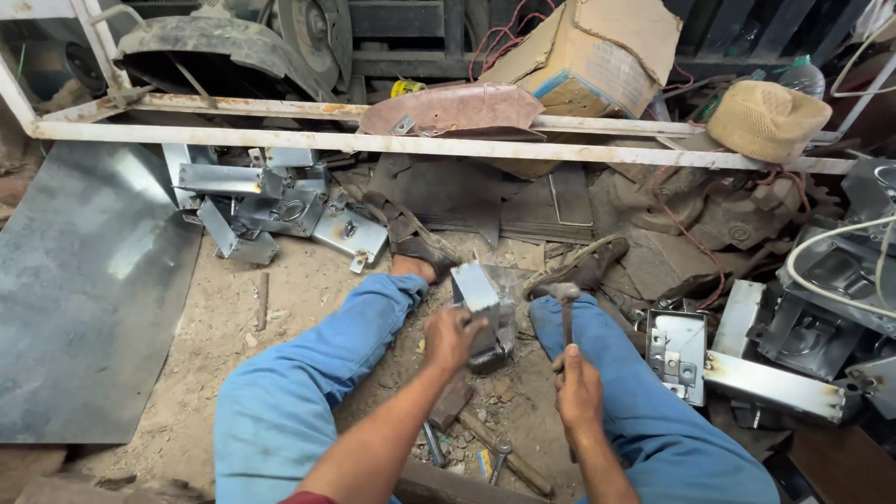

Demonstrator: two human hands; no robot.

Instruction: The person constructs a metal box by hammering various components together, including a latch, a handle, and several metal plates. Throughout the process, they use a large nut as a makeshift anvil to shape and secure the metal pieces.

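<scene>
Head view: the left hand [453,338] is curled tight around a folded grey metal box [485,313], steadying it on the dirt floor [280,299] between blue-trousered legs. Just beside it, the right hand [579,392] is fisted round a hammer [565,308], its head just right of the box.

Dusty dirt floor [280,299] underfoot. A big galvanised sheet [84,289] lies flat at left, folded metal brackets [266,205] piled beyond it, more metal boxes [775,373] heaped at right, a spanner [499,457] and wood scraps [509,462] nearest.
</scene>
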